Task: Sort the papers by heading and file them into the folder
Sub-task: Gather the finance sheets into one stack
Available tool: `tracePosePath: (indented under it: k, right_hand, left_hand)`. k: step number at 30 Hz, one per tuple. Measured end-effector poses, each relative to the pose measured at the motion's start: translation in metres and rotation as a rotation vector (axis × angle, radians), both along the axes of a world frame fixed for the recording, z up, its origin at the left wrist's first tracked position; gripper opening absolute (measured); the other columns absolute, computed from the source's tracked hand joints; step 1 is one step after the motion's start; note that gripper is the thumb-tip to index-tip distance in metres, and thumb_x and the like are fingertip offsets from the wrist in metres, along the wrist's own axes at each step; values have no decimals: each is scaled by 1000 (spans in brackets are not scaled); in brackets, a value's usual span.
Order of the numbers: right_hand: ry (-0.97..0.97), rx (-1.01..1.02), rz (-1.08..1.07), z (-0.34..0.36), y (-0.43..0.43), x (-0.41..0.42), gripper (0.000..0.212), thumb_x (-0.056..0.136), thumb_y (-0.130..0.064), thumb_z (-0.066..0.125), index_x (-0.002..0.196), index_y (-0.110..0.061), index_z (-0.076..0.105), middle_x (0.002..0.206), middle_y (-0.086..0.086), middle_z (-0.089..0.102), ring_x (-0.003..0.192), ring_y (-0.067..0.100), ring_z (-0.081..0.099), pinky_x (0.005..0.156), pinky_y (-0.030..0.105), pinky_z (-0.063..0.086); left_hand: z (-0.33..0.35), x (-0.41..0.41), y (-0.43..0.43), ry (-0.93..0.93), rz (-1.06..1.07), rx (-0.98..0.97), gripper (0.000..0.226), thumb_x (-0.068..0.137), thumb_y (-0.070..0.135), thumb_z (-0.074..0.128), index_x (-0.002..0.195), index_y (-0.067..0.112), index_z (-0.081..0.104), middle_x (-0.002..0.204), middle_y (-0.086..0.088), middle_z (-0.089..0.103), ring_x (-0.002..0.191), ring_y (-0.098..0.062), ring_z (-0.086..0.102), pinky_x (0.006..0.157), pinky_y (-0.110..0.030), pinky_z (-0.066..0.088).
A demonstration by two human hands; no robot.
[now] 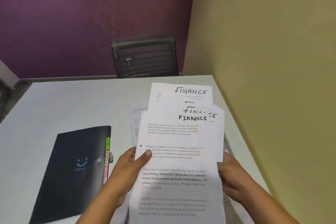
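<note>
flanking the held papers [179,160]: folder [76,171], wall [272,60].

Both hands hold a fanned sheaf of three FINANCE sheets [179,151] above the table [72,100]: the left hand [127,167] grips its left edge with the thumb on top, and the right hand [231,174] grips its right edge. Behind the front sheet the other two fan out farther away. Under the sheaf, past the left grip, more papers [135,120] lie on the table. The closed folder [72,172] lies on the table left of the left hand. Beyond the table's far edge stands a chair [144,56].
</note>
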State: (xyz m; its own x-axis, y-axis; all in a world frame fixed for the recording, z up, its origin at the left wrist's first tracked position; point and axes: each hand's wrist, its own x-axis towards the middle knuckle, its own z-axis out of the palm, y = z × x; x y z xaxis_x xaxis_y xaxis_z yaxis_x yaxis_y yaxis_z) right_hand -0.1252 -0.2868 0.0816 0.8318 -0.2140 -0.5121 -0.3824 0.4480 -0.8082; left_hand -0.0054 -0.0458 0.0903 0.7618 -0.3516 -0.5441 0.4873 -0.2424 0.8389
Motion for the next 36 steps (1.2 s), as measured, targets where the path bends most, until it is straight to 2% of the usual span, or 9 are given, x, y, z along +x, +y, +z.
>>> tracePosePath:
  k: [4,6,11,15,18,24,29,33,36]
  right_hand:
    - [35,-70,-106,7,7,4,28,94,-21,66,117,-7,71,110,17,75,101,35,72,88,47,57]
    - [42,-134,-142,8,9,6,29,96,-30,61,111,-9,74,105,14,77,97,33,74,86,46,58]
    - [-10,-310,-133,7,15,3,17,82,-12,78,98,-9,78,99,16,78,91,37,74,85,57,57]
    - [-45,-342,-276,4,16,2,27,77,-3,80,101,-3,67,93,11,78,83,30,74,78,44,60]
    - [-95,-316,-343,2,16,1,20,85,-3,72,92,9,58,61,3,68,53,13,62,51,22,51]
    - [-153,-262,-301,4,15,-1,7,88,3,67,88,6,60,59,2,66,51,10,62,48,18,49]
    - [-172,-230,-319,-5,8,-5,32,60,-23,90,67,-12,61,69,14,49,67,25,35,62,32,32]
    - [-189,-205,-219,0,3,-8,85,41,-40,98,98,11,61,85,19,69,72,29,59,76,41,52]
    - [-191,-191,-138,8,0,-10,91,32,-44,100,107,-1,71,100,15,77,80,24,74,67,31,60]
  left_hand:
    - [-1,-7,4,-55,-29,-98,28,89,7,67,116,13,68,110,-4,76,104,-25,72,97,-46,52]
    - [-4,-12,7,-43,-14,-135,30,88,2,67,117,11,67,111,-7,75,105,-26,71,98,-47,51]
    - [-16,-21,15,-40,21,-165,44,75,1,78,117,8,66,111,-11,75,106,-30,71,102,-52,48]
    - [-20,-28,20,-64,58,-213,48,70,9,76,117,7,66,112,-14,74,106,-34,70,101,-57,47]
    - [-21,-30,23,-69,96,-239,47,70,6,75,116,7,66,111,-14,74,105,-34,70,100,-56,48]
    - [-21,-33,25,-73,140,-281,48,70,5,76,117,6,65,112,-17,74,105,-37,70,99,-61,47]
    - [-12,-38,28,-95,120,-331,44,66,14,82,109,16,73,111,-18,74,104,-40,69,96,-63,49]
    - [-6,-38,29,-117,143,-376,35,67,6,77,99,22,76,108,-21,74,100,-43,70,91,-62,52]
    - [-3,-38,29,-88,146,-450,40,59,11,86,97,20,76,108,-25,72,98,-46,70,88,-59,54]
